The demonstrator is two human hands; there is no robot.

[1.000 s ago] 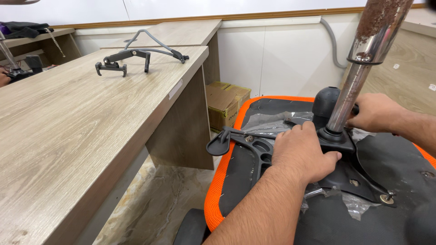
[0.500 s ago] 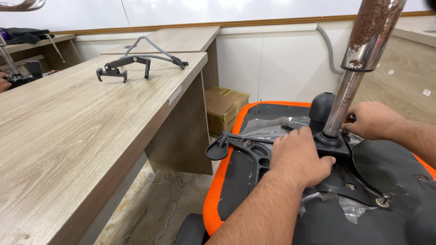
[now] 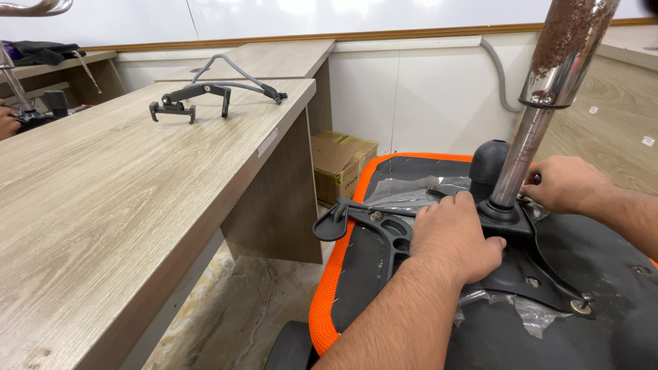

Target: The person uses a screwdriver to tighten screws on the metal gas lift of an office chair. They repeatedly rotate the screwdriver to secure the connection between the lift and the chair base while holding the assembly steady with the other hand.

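Seat (image 3: 404,301), upside down with an orange mesh edge and black underside, fills the lower right of the view. On it lies a black plate (image 3: 521,270) with a screw (image 3: 581,307) at its near corner. The left hand (image 3: 456,240) lies palm-down and flat on this plate, fingers spread toward the base of the steel column (image 3: 524,161), which rises tilted from the plate and is rusty near the top. The right hand (image 3: 562,183) curls at the far side of the column's base; whether it grips anything I cannot tell. A black lever (image 3: 343,219) juts from the plate toward the desk (image 3: 123,205) on the left. Past the seat a cardboard box (image 3: 339,164) sits on the floor against the wall. Far along the desk lies a black and grey armrest frame (image 3: 205,92). Another person's hand (image 3: 7,123) shows at the far left edge.
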